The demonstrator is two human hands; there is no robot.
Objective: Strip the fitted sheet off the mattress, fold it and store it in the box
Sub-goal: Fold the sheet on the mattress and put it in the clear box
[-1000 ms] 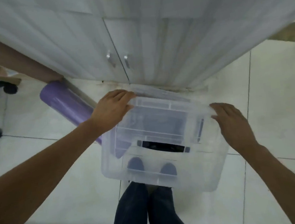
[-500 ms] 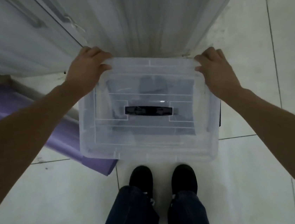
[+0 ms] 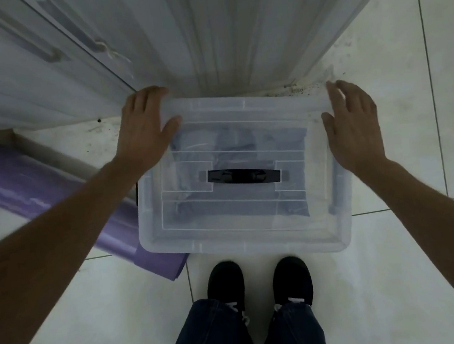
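On the tiled floor (image 3: 95, 314) at our feet: we are looking straight down at a clear plastic box (image 3: 245, 240) that is sitting with its lid (image 3: 241, 105) on.
Fitted sheet (image 3: 231, 143): it is lying inside the box, showing through the lid as dark blue-grey folded cloth that is filling most of the space.
Handle (image 3: 243, 175): a black strap is lying flat across the middle of the lid.
Left hand (image 3: 144, 124): we are laying it flat on the lid's 10 o'clock corner, with the fingers straight and pointing toward 12 o'clock and the thumb spread across the lid.
Right hand (image 3: 353, 126): we are holding it loose, fingers straight, at the lid's 2 o'clock edge; we cannot tell whether it is touching the plastic.
Hands together: they are sitting well apart, one at each side of the box, and neither is gripping anything.
Wardrobe (image 3: 204, 33): white ribbed doors are rising at 12 o'clock, just behind the box.
Roll (image 3: 38, 187): a purple roll is lying at 9 o'clock, and its near end is disappearing under the box's 8 o'clock corner.
Shoes (image 3: 225, 282): two black shoes are standing side by side at 6 o'clock, just beside the box.
Jeans (image 3: 210, 337): dark blue legs are coming down over the shoes.
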